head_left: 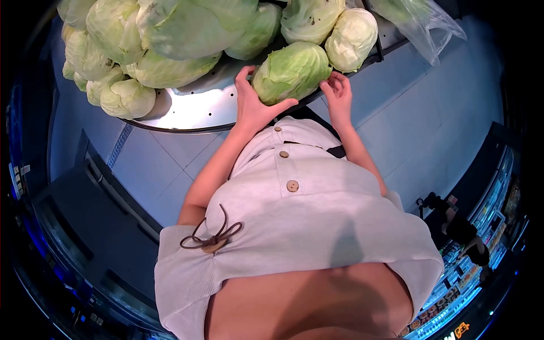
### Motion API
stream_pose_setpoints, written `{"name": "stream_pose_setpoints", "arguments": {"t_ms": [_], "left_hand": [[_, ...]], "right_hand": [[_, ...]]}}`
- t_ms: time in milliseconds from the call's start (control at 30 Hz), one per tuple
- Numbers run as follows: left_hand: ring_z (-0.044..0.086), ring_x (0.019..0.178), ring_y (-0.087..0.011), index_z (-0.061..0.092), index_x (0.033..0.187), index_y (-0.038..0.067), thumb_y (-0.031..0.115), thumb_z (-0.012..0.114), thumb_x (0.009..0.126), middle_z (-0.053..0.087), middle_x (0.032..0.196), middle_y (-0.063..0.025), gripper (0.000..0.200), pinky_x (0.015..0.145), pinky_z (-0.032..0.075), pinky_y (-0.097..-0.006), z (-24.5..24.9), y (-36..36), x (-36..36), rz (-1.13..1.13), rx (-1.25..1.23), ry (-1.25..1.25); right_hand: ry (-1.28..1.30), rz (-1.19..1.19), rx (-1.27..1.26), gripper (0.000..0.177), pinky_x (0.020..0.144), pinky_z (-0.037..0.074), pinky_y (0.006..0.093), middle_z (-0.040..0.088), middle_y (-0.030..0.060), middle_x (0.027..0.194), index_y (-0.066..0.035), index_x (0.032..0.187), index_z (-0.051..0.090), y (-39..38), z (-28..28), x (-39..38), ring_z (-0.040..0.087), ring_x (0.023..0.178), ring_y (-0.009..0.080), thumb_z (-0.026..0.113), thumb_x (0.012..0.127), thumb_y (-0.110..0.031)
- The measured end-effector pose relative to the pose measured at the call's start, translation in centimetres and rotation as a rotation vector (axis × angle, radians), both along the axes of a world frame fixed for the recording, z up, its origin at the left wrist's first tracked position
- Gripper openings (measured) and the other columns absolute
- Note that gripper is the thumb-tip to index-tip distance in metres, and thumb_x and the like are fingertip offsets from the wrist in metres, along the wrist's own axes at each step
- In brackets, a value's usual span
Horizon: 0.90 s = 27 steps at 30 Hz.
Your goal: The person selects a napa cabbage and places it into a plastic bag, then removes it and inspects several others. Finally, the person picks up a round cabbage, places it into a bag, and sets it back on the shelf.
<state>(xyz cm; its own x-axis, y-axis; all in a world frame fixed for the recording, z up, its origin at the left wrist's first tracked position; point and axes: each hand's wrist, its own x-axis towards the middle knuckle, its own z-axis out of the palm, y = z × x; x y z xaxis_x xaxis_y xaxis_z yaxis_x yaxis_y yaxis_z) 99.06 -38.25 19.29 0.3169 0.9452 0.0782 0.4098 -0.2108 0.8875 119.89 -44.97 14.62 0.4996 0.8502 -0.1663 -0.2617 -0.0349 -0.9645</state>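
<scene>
Cabbage (pixel 292 71), one pale green head, sits right on the near edge of the steel display stand (pixel 195 105), and both hands are on the case. Closest to the camera is the person's own pale buttoned dress (pixel 294 215), and both bare arms reach from it up to the stand's near edge. The left hand (pixel 249 107) is wrapped on the cabbage: palm against its left flank, thumb hooked underneath, fingers up behind it. That's a cupping grip. The right hand (pixel 338 93) comes in at the head's other side, loosely open with fingers curled. The fingertips are just beside the leaves, though I can't tell whether they actually touch. Farther across the stand, a pile of cabbages (pixel 164 39) crowds the far side, big loose-leaved heads heaped together. A clear plastic bag (pixel 422 25) hangs off beyond the stand's right end. Below the stand is pale tiled floor (pixel 430 130), and stocked shelves (pixel 481 255) run well off to its right. This looks like the choosing step, with one head singled out and being taken in hand. Lifting it cleanly would call for the right hand to close on the far flank, so the round, heavy head is braced from both sides and doesn't roll off the edge.
</scene>
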Motion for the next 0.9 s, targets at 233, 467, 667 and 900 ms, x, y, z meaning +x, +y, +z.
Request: {"name": "stream_pose_setpoints", "arguments": {"t_ms": [233, 467, 667, 900], "left_hand": [[0.042, 0.124, -0.0308, 0.017, 0.144, 0.002, 0.032, 0.077, 0.08, 0.034, 0.137, -0.0193, 0.093, 0.099, 0.044, -0.0398, -1.9, 0.2, -1.5, -0.047, -0.326, -0.45], [0.039, 0.129, -0.0251, 0.027, 0.141, 0.0, 0.024, 0.057, 0.096, 0.039, 0.139, -0.0173, 0.06, 0.106, 0.036, -0.0377, -4.3, 1.5, -2.7, -0.128, -0.283, -0.472], [0.041, 0.127, -0.0252, 0.03, 0.139, -0.002, 0.025, 0.055, 0.097, 0.042, 0.137, -0.0183, 0.056, 0.107, 0.033, -0.0355, -4.2, 1.8, -2.7, -0.101, -0.33, -0.413], [0.044, 0.124, -0.0256, 0.036, 0.137, -0.004, 0.032, 0.053, 0.098, 0.046, 0.134, -0.0185, 0.056, 0.106, 0.034, -0.0352, -3.8, 2.0, -2.1, 0.044, -0.343, -0.446]], "right_hand": [[-0.181, 0.028, -0.003, 0.037, 0.087, 0.046, 0.0284, 0.057, 0.008, 0.111, -0.001, 0.12, 0.046, -0.2, 0.8, -0.3, 0.055, 0.102, 0.0146, 0.064, 0.088, -0.003], [-0.3, 0.033, -0.067, 0.037, 0.079, 0.047, 0.0266, 0.055, 0.006, 0.108, -0.003, 0.12, 0.047, -0.2, 3.0, -1.3, 0.055, 0.097, 0.0139, 0.065, 0.088, -0.006], [-0.485, 0.058, -0.192, 0.034, 0.074, 0.048, 0.0292, 0.058, 0.0092, 0.099, -0.002, 0.111, 0.048, -0.2, 4.1, -1.1, 0.059, 0.089, 0.0174, 0.068, 0.086, -0.012], [-0.964, 0.457, -0.556, 0.046, 0.063, 0.051, 0.0469, 0.064, 0.0201, 0.067, -0.003, 0.073, 0.067, 0.1, 8.0, 0.8, 0.064, 0.068, 0.0402, 0.056, 0.092, -0.043]]}}
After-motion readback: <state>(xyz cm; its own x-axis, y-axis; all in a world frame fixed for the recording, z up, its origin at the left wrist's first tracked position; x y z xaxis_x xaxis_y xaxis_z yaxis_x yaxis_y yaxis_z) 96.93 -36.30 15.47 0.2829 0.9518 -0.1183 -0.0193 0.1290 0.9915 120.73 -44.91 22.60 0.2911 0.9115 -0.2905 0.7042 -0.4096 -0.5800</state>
